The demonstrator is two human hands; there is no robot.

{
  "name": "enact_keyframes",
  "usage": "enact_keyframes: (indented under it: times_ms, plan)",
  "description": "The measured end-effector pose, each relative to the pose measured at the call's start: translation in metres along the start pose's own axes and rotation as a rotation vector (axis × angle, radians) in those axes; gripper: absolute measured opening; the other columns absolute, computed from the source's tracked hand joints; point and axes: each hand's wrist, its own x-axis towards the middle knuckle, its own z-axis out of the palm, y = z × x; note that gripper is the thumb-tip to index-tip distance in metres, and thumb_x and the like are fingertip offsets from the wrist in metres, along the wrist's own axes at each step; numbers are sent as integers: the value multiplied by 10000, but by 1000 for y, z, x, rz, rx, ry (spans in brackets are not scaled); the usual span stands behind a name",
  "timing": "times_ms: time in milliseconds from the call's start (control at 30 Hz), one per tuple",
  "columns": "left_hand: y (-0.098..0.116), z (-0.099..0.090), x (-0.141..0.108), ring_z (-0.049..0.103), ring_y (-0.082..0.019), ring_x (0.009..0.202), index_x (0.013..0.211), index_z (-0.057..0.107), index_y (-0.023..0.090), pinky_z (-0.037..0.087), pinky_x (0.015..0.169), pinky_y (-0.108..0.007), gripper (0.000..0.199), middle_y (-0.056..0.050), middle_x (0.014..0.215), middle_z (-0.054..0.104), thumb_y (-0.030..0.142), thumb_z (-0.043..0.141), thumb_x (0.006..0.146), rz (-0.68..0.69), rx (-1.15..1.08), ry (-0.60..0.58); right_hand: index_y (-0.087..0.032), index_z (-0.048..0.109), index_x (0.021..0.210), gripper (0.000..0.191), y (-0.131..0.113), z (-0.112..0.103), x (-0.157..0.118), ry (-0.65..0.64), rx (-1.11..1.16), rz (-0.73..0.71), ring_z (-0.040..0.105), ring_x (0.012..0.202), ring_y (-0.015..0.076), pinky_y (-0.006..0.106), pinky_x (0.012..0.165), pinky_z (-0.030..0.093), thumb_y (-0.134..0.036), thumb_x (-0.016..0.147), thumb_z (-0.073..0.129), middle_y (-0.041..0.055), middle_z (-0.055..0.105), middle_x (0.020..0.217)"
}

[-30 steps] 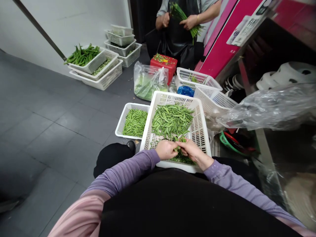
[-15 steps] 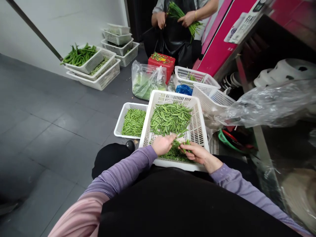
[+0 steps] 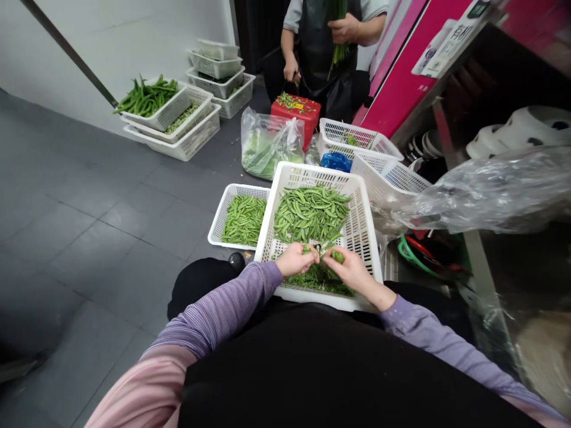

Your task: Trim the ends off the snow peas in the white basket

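A large white slotted basket (image 3: 369,238) rests in front of me, with a heap of green pea pods (image 3: 307,214) in its far half. Thin green trimmings (image 3: 319,280) lie in its near end. Over the trimmings, my left hand (image 3: 298,260) pinches a pea pod, its fingers closed. Close beside it, my right hand (image 3: 352,270) is closed around pea pods (image 3: 337,257) that poke out between thumb and fingers. The two sets of fingertips almost meet. Just left stands a smaller white basket (image 3: 216,229) full of pea pods.
A knotted clear bag (image 3: 272,142) of green vegetables and a red box (image 3: 307,122) stand beyond the basket. Stacked baskets (image 3: 196,139) line the wall. Opposite, a person (image 3: 330,65) holds long green stalks. Plastic sheeting (image 3: 491,190) hangs over the right side.
My left hand has closed from a pointing shape into a pinch. My right hand has turned over and come closer to it. The person opposite has raised the stalks upright and lowered one hand.
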Motion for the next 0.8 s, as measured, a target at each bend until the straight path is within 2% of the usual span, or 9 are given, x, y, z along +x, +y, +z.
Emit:
enact_keyframes:
  times_ms: [100,167,233,300,367,433,567,733,800]
  plan:
    - [-8,5,4,327,-41,320,702,526,126,263,338,-169,197,74,434,348,283,441,784,-253,-240,8,-194,482,687,197,12,-17,13,533,421,126,447,465,88,225,473,371,-382,726,530,-51,476,538]
    - [-14,6,6,329,-41,317,742,522,125,246,324,-170,194,71,451,377,315,499,766,-390,-342,-31,-204,427,668,217,22,-37,23,708,727,213,472,451,88,224,447,395,-383,702,544,-64,458,523]
    - [-16,6,8,344,-46,327,832,508,133,249,325,-172,259,62,495,418,384,503,769,-457,-509,-87,-201,415,674,240,25,-50,27,600,898,298,493,453,85,216,428,406,-343,645,607,-65,485,546]
    - [-15,6,10,360,-52,340,897,487,148,260,330,-174,326,50,539,446,451,470,779,-455,-687,-154,-195,437,694,254,20,-47,23,321,883,369,450,392,67,194,373,369,-294,606,653,-78,480,518]
    - [-12,6,12,365,-55,348,914,483,159,267,331,-174,354,44,554,449,486,438,785,-422,-790,-171,-190,470,711,239,11,-26,14,26,733,417,359,311,51,180,309,285,-296,610,659,-95,441,447]
    - [-10,7,13,363,-53,352,912,495,162,281,332,-171,360,47,551,434,494,426,790,-395,-809,-112,-182,507,731,231,3,3,5,-132,544,419,335,291,51,187,295,244,-318,612,652,-81,476,445]
    - [-13,11,13,372,-51,365,963,519,164,318,341,-168,403,53,531,411,513,424,785,-387,-766,11,-177,555,748,253,-2,40,3,28,330,323,479,441,83,202,408,354,-259,544,680,-33,588,588]
    - [-11,11,9,407,-52,407,1086,499,184,329,349,-151,434,44,557,430,499,421,797,-293,-785,-37,-181,520,781,245,-3,37,11,-102,465,434,323,288,56,194,289,224,-361,637,603,-46,550,494]
    - [-10,10,9,429,-52,429,1090,496,180,339,350,-146,405,31,595,459,462,424,809,-243,-783,-48,-181,500,765,271,-3,37,11,-78,501,448,319,280,58,195,280,214,-387,629,614,-45,545,490]
